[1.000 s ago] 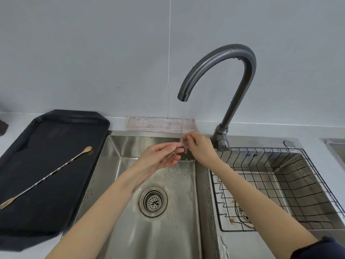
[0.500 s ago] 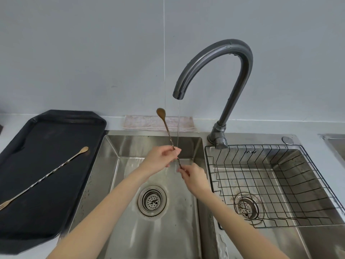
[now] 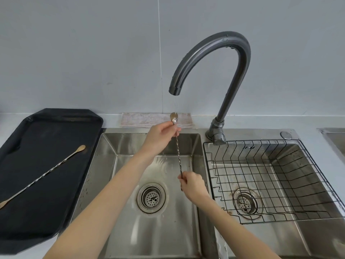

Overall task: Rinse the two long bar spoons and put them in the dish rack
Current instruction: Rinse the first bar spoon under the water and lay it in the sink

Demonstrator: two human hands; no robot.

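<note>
Spoon in hand: first bar spoon was held nearly upright over the left sink basin, bowl uppermost and directly beneath the faucet spout.
Change from half a second before: bowl had dropped from well above the left hand to just above its fingers, and the hands had drawn apart along the twisted stem.
Water: thin stream fell from the spout onto the bowl; half a second earlier it had passed beside the stem.
Left hand: fingers were pinched around the stem just under the bowl.
Right hand: fingers were closed around the lower end of the stem, whose tip showed just below them.
Second bar spoon: lay diagonally on the black tray on the counter, left of the sink, unrinsed by the look of it.
Dish rack: black wire basket sat in the right basin, just beside the right hand, holding no utensils.
Cloth: folded against the wall behind the left basin.
Meaning for the task: rinsing appeared to have shifted to the bowl end, probably a late part of washing the first spoon; transfer to the rack and the whole of the second spoon remained.
</note>
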